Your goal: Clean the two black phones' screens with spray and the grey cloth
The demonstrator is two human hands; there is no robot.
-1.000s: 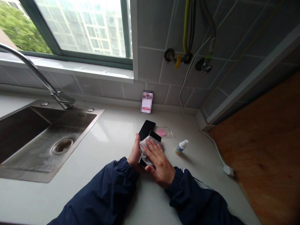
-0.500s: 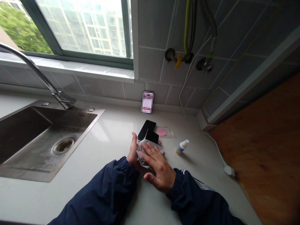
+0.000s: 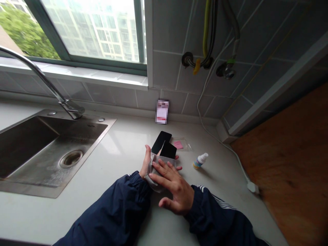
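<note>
My left hand [image 3: 145, 165] supports a black-screened smartphone [image 3: 169, 151] from below, thumb on the left side and fingertips showing at the right. A thin grey cloth [image 3: 154, 183] covers the near part of this phone. Flat on the cloth lies my right hand [image 3: 176, 188], its fingers spread and pressing down, with the thumb held apart. Just beyond the held phone, a second black phone [image 3: 162, 139] rests on the counter. The lower part of the held phone and most of my left palm are hidden.
A small white spray bottle [image 3: 200, 160] stands to the right. Behind my hands lies a clear case [image 3: 186, 143] with a pink slip [image 3: 178, 145]. A blurred-out card or screen [image 3: 162, 112] leans against the wall. At left is a steel sink [image 3: 52, 192] with a faucet [image 3: 73, 110].
My right hand and the cloth have slid slightly toward me, so more of the held phone's dark screen shows. The view has shifted a little.
</note>
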